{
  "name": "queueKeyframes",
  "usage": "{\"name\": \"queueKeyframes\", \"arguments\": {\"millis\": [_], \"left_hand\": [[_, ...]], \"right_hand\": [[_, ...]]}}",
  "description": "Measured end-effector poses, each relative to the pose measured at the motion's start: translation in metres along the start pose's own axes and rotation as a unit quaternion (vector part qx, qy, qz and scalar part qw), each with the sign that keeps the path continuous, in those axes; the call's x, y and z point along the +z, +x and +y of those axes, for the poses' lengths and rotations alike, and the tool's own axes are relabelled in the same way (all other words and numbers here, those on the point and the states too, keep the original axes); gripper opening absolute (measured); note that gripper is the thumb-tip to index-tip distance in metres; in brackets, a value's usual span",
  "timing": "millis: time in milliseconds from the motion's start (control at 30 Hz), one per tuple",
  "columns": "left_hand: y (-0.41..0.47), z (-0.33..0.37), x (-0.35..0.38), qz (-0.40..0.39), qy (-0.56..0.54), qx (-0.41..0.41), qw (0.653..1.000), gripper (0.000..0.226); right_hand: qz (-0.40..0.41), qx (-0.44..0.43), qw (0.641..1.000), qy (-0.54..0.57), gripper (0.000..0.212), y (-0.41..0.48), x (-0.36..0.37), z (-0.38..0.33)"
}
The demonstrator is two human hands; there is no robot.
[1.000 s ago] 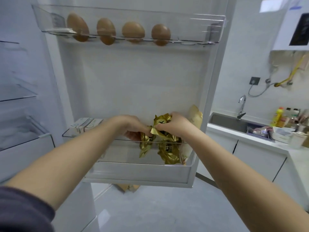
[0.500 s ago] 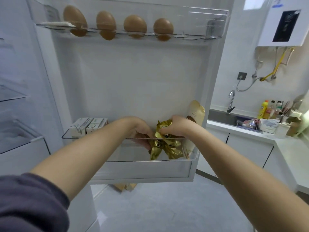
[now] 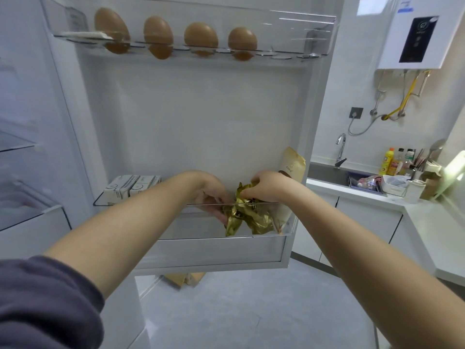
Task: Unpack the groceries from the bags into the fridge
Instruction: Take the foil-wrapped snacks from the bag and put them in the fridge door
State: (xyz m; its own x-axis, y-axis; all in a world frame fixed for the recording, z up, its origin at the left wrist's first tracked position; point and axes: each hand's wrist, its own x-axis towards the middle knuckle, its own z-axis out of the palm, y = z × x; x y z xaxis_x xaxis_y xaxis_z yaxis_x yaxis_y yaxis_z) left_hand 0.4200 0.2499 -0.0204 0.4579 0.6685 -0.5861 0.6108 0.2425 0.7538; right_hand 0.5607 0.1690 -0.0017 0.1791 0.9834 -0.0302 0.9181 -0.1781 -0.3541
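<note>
Both my arms reach into the clear lower bin (image 3: pixel 201 245) of the open fridge door. Crinkled gold foil packets (image 3: pixel 247 217) lie in the bin's right half. My right hand (image 3: pixel 266 186) pinches the top of the gold packets from above. My left hand (image 3: pixel 214 197) sits inside the bin just left of them, fingers curled against the foil. A tan paper pouch (image 3: pixel 293 163) stands upright at the bin's right end. Two white cartons (image 3: pixel 130 187) stand at its left end.
Several brown eggs (image 3: pixel 201 36) sit in the door's top rack. Fridge shelves (image 3: pixel 15 144) are at the left. A brown bag (image 3: pixel 183 278) lies on the floor below the door. A counter with sink (image 3: pixel 327 172) and bottles (image 3: pixel 397 162) is at the right.
The gold packets have gone lower into the door bin and shifted right toward the tan pouch. Both hands followed them down.
</note>
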Motion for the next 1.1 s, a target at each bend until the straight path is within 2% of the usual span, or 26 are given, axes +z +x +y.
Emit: {"name": "queueKeyframes", "arguments": {"millis": [100, 267, 533, 633, 700, 800, 900, 1000, 1067, 1100], "left_hand": [[-0.012, 0.0, 0.0, 0.012, 0.038, -0.002, 0.999, 0.012], [-0.016, -0.001, 0.013, 0.016, 0.072, -0.011, 0.997, 0.015], [-0.029, -0.001, 0.014, 0.013, 0.099, -0.009, 0.995, 0.017], [-0.037, 0.002, 0.018, 0.058, 0.144, 0.008, 0.988, 0.017], [-0.043, 0.002, 0.021, 0.1, 0.189, 0.027, 0.976, 0.02], [-0.05, -0.005, 0.025, 0.185, 0.285, 0.07, 0.938, 0.023], [-0.051, -0.018, 0.025, 0.238, 0.325, 0.107, 0.909, 0.032], [-0.045, -0.029, 0.02, 0.323, 0.377, 0.134, 0.858, 0.031], [-0.043, -0.032, 0.019, 0.325, 0.385, 0.12, 0.855, 0.033], [-0.042, -0.032, 0.018, 0.303, 0.379, 0.106, 0.868, 0.035]], "right_hand": [[0.004, -0.01, 1.0, 0.004, 0.043, -0.005, -0.003, 0.0], [0.016, -0.011, 1.0, 0.0, 0.034, -0.007, -0.004, -0.001], [0.054, -0.022, 0.997, -0.044, 0.047, -0.015, -0.003, -0.003], [0.078, -0.029, 0.996, -0.036, 0.051, -0.016, -0.002, -0.004], [0.105, -0.041, 0.993, -0.033, 0.053, -0.017, 0.001, -0.003], [0.139, -0.063, 0.987, -0.043, 0.055, -0.019, 0.007, -0.001], [0.17, -0.078, 0.981, -0.048, 0.053, -0.021, 0.015, 0.001], [0.205, -0.095, 0.973, -0.043, 0.049, -0.023, 0.022, 0.003], [0.211, -0.102, 0.972, -0.031, 0.046, -0.024, 0.026, 0.003], [0.207, -0.103, 0.973, -0.024, 0.045, -0.025, 0.027, 0.004]]}}
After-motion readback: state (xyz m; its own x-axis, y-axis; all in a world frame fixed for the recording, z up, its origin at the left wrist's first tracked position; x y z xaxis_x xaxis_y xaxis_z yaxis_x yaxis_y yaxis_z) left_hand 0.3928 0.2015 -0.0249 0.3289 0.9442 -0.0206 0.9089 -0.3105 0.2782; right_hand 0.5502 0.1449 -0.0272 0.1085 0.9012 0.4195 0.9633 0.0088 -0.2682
